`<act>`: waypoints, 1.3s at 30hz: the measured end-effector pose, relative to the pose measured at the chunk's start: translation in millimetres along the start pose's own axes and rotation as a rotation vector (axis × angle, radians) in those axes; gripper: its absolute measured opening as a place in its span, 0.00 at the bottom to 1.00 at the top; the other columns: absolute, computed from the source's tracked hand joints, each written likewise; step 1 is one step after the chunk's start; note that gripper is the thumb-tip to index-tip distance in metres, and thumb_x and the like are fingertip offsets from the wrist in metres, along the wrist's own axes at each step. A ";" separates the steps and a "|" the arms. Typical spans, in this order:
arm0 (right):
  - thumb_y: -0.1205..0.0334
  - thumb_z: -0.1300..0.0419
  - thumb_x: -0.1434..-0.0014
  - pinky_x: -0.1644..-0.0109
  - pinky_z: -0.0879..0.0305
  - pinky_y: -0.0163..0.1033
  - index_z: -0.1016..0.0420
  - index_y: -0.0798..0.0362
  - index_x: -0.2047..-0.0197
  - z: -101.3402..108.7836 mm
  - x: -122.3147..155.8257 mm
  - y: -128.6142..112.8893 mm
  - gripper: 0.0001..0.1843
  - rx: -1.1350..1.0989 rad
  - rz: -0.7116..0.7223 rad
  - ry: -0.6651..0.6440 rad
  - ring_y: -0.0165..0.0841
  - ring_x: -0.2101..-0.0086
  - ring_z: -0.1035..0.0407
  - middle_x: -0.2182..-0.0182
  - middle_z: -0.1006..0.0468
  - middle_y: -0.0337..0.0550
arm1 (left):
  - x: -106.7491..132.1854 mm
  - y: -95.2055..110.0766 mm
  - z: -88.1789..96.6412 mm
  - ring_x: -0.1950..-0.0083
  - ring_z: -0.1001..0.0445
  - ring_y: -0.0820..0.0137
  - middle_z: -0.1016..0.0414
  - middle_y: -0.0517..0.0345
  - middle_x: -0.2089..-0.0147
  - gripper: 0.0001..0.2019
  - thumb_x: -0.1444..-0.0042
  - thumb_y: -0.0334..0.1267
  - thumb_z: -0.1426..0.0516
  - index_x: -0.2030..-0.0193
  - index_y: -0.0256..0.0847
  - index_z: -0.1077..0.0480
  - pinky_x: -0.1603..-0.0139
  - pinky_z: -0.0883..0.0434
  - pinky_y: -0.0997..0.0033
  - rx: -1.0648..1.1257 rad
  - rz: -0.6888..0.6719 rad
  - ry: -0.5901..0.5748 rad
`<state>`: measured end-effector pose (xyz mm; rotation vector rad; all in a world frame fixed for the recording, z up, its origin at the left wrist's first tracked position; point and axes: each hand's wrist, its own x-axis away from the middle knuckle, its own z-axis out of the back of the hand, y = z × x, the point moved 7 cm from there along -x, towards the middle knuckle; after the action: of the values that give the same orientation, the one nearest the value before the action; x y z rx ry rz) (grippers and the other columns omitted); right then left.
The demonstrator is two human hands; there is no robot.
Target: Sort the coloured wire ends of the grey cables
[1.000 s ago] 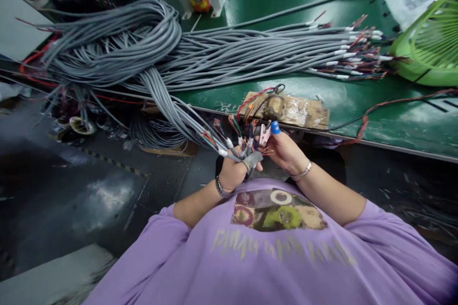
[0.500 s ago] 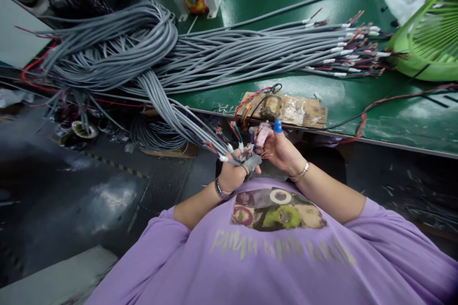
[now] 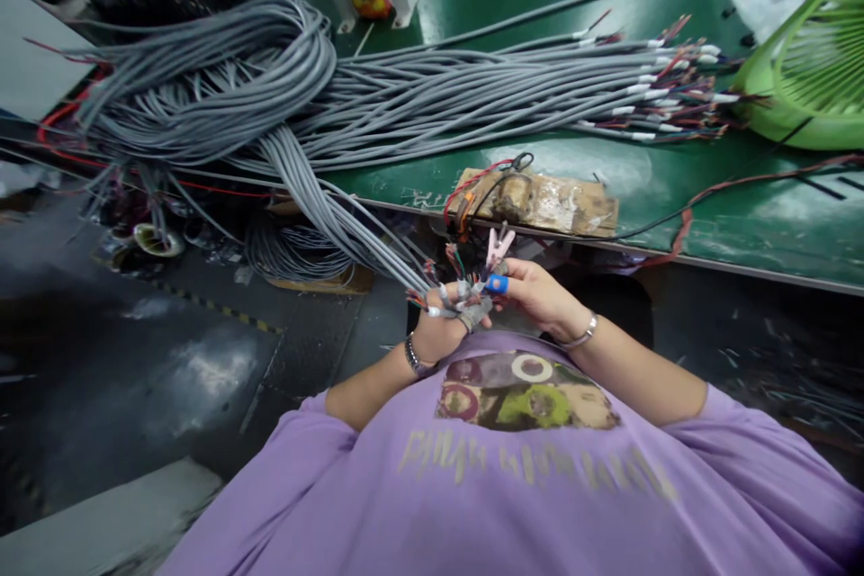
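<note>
My left hand is closed round the ends of several grey cables that hang from the big bundle on the green bench. Their stripped coloured wires stick up from my fist, and a grey guard covers one finger. My right hand sits just right of it. Its fingers, one with a blue cap, pinch at the wire ends. A pink clip on leads stands just above the fingers, and I cannot tell whether the hand touches it.
A large coil of grey cables spreads over the bench, with stripped ends reaching right toward a green plastic basket. A taped cardboard block with red and black leads lies at the bench edge. Dark floor lies to the left.
My right hand dropped from the clip and moved left; its blue-capped finger now points sideways at the wire ends in my left fist. The pink clip now stands free above.
</note>
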<state>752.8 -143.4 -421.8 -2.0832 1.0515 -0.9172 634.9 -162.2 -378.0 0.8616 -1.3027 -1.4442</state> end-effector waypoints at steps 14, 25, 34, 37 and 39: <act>0.34 0.35 0.49 0.72 0.37 0.33 0.26 0.54 0.70 12.9 -21.3 -13.0 0.28 -0.183 0.116 0.142 0.25 0.77 0.40 0.75 0.26 0.39 | 0.3 4.5 7.6 0.77 0.29 0.71 0.25 0.57 0.78 0.19 0.40 0.50 0.42 0.77 0.41 0.24 0.69 0.30 0.67 -0.008 -0.082 0.178; 0.34 0.32 0.54 0.74 0.38 0.35 0.25 0.53 0.72 7.5 -31.7 -4.8 0.28 -0.346 0.114 0.174 0.27 0.78 0.38 0.79 0.27 0.38 | -7.0 7.1 -3.2 0.75 0.26 0.70 0.23 0.56 0.76 0.12 0.46 0.43 0.36 0.77 0.39 0.24 0.69 0.27 0.68 -0.084 -0.144 0.199; 0.27 0.35 0.57 0.73 0.31 0.33 0.23 0.55 0.67 7.8 -14.1 3.6 0.35 -0.234 -0.042 -0.090 0.27 0.76 0.32 0.74 0.24 0.41 | 5.3 3.0 4.9 0.68 0.21 0.65 0.19 0.53 0.72 0.15 0.43 0.45 0.40 0.77 0.42 0.23 0.61 0.25 0.63 -0.205 -0.175 0.158; 0.40 0.26 0.60 0.74 0.30 0.32 0.23 0.56 0.68 9.6 -0.2 6.4 0.28 -0.106 -0.084 -0.193 0.26 0.77 0.33 0.76 0.26 0.38 | 10.3 -5.5 6.9 0.69 0.22 0.64 0.19 0.53 0.72 0.14 0.44 0.46 0.40 0.77 0.42 0.24 0.62 0.25 0.63 -0.163 -0.134 0.145; 0.49 0.24 0.57 0.75 0.32 0.30 0.23 0.56 0.68 8.6 4.4 6.1 0.22 -0.036 -0.062 -0.198 0.24 0.78 0.35 0.78 0.27 0.36 | 10.5 -8.4 6.6 0.71 0.23 0.65 0.20 0.53 0.73 0.14 0.44 0.46 0.40 0.76 0.42 0.24 0.65 0.24 0.64 -0.116 -0.109 0.139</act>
<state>759.0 -148.3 -430.0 -2.1958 0.9113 -0.7081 624.1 -170.7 -384.1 0.9491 -1.0725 -1.5013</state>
